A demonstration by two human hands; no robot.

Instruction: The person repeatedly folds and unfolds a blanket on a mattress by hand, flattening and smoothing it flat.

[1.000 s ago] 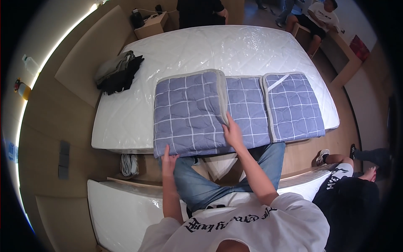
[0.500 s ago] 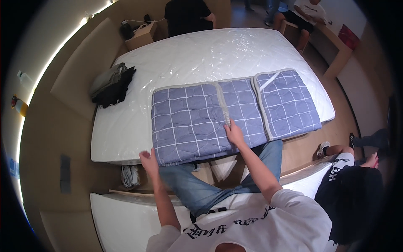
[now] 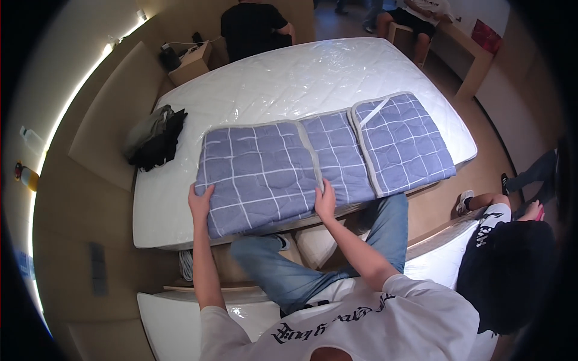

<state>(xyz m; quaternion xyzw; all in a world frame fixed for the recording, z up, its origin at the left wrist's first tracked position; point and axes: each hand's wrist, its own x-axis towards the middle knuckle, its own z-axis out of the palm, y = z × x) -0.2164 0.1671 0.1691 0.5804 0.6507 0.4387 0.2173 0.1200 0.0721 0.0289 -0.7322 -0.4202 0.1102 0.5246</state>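
A folded quilted mattress pad (image 3: 259, 171), blue-grey with a white grid and grey trim, lies along the near side of a plastic-wrapped mattress (image 3: 289, 72). Its left corner hangs a little past the mattress edge. My left hand (image 3: 200, 201) grips the pad's left edge, thumb on top and the other fingers partly hidden. With my right hand (image 3: 326, 203) I pinch the pad's front edge at the grey trim between two folded sections. A white elastic strap (image 3: 374, 112) crosses the far corner of the right section.
Dark and grey clothes (image 3: 158, 137) lie at the mattress's left, by a padded headboard (image 3: 117, 99). A second wrapped mattress (image 3: 174, 322) is beneath me. One person (image 3: 509, 271) sits close at my right; others are at the far side. A nightstand (image 3: 191, 63) stands back left.
My left hand has moved from beside the pad's near left corner onto its left edge. The pad's left part has shifted slightly left. My right hand stays at the trim.
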